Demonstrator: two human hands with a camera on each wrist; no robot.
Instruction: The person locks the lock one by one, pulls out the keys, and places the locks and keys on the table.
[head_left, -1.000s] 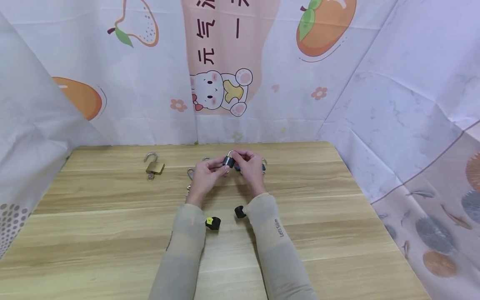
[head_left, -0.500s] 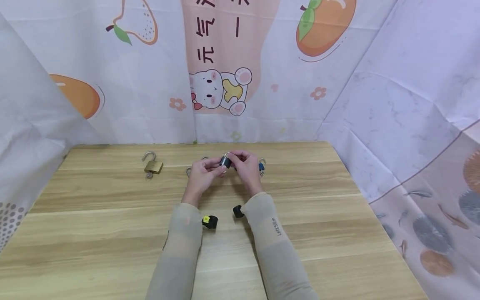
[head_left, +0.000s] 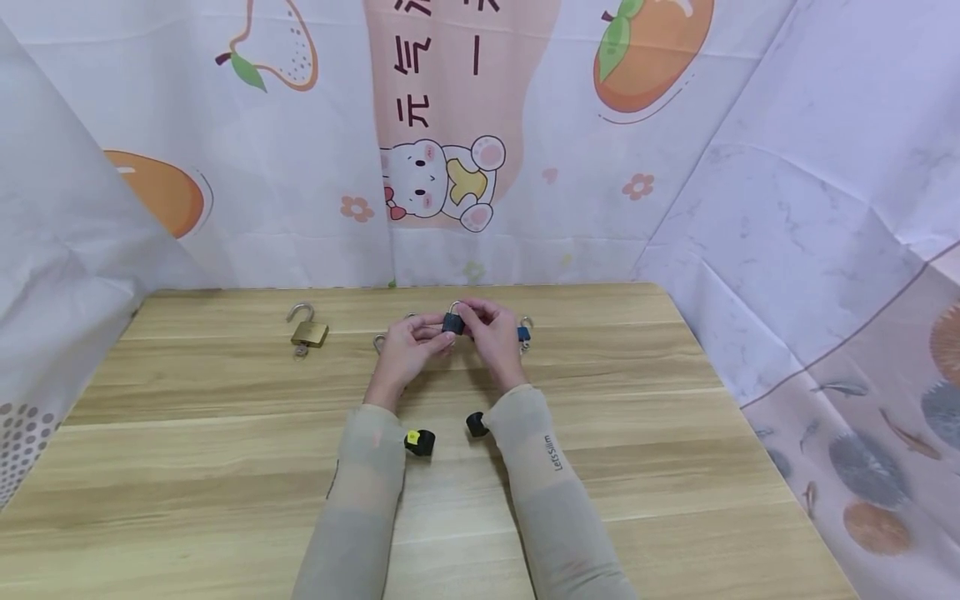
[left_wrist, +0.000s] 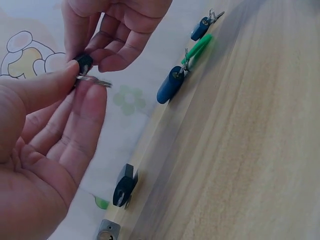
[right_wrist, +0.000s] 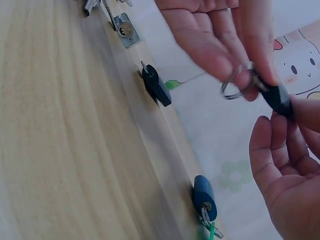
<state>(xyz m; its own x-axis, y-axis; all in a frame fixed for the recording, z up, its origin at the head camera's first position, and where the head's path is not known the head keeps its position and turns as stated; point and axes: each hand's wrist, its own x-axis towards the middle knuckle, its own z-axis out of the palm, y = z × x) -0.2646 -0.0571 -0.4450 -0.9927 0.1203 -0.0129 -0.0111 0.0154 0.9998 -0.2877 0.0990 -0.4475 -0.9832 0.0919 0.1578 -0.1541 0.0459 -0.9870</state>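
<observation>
A black padlock (head_left: 453, 323) is held between both hands above the far part of the table. My left hand (head_left: 408, 348) pinches its lower part between thumb and fingers. The right hand (head_left: 491, 340) grips it near the shackle, on the right side. In the right wrist view, a ring with keys (right_wrist: 232, 89) hangs from the keyhole end of the padlock (right_wrist: 278, 98), by the left fingers. The left wrist view shows keys (left_wrist: 95, 81) between the left thumb and fingers. The shackle is partly hidden by the right fingers.
A brass padlock (head_left: 310, 335) with a raised shackle lies on the wooden table (head_left: 637, 467), to the left. A blue padlock (head_left: 523, 333) is beside the right hand. Another black padlock (left_wrist: 125, 187) and a grey metal lock (right_wrist: 127, 31) lie near the far edge. A printed curtain (head_left: 285, 208) stands behind.
Both hands have shifted slightly left with the black padlock, which has turned from tilted to more upright. More of the blue padlock shows beside the right hand.
</observation>
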